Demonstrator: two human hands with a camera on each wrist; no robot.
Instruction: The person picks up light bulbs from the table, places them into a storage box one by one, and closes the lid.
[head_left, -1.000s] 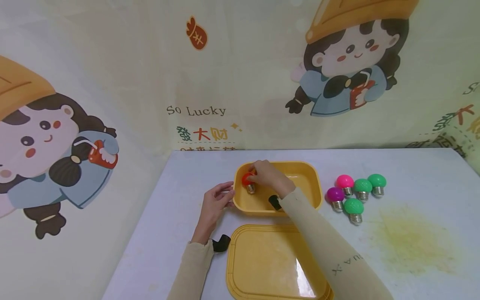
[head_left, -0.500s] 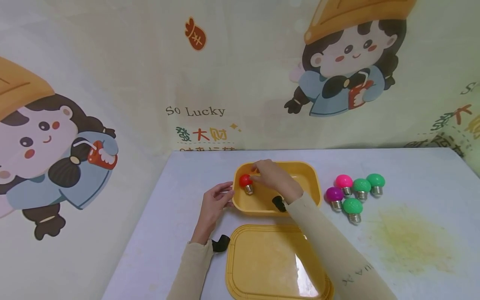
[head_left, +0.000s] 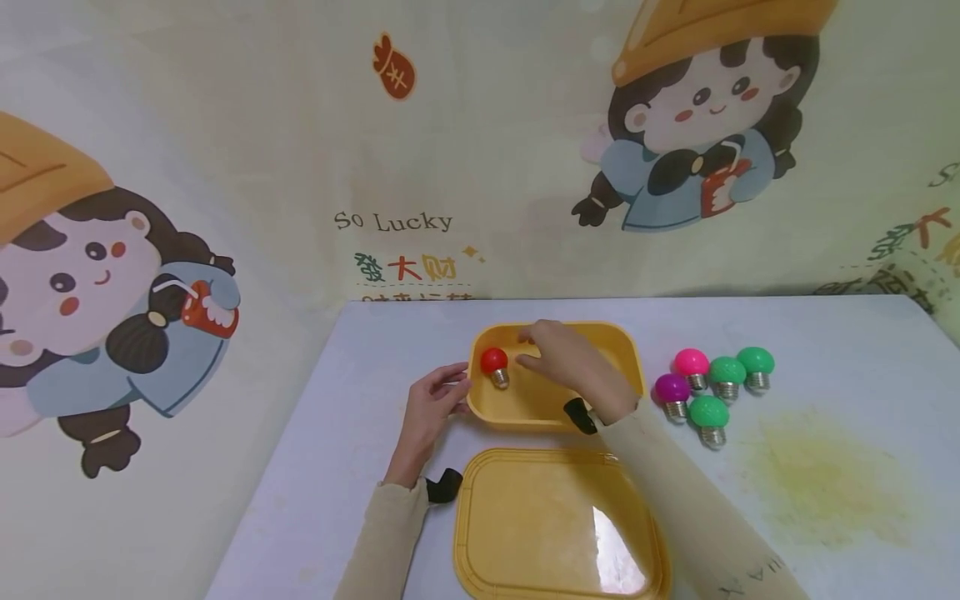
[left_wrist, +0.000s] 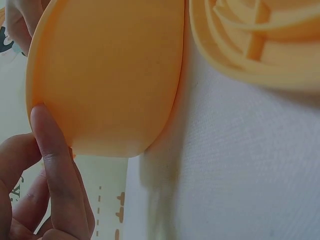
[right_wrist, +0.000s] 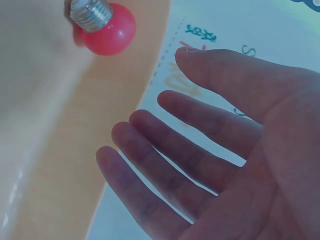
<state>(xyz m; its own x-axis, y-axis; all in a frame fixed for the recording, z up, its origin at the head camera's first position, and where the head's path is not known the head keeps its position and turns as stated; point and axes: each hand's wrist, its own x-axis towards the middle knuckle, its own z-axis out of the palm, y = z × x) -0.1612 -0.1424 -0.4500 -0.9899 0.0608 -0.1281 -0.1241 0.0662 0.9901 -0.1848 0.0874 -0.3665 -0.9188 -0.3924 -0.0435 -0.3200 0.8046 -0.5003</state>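
A red light bulb (head_left: pixel 494 361) with a silver screw base lies in the left part of a yellow plastic box (head_left: pixel 634 367). My right hand (head_left: pixel 562 354) hovers over the box to the right of the bulb, fingers spread and holding nothing. In the right wrist view, the bulb (right_wrist: pixel 110 30) shows apart from the fingertips of this right hand (right_wrist: pixel 215 155). At the box's left end is my left hand (head_left: pixel 433 404). Its fingertips (left_wrist: pixel 47 125) touch the outside wall of the box (left_wrist: pixel 110 75) near the rim.
Right of the box, several bulbs lie on the white table: a pink one (head_left: pixel 691 364), a purple one (head_left: pixel 672 388) and green ones (head_left: pixel 708 412). A yellow lid (head_left: pixel 547 521) lies in front of the box. Behind the table hangs a printed cloth (head_left: pixel 510 150).
My right hand has let go of the red bulb and moved right and back from it. The bulb stays in the box's left part. My left hand keeps its place.
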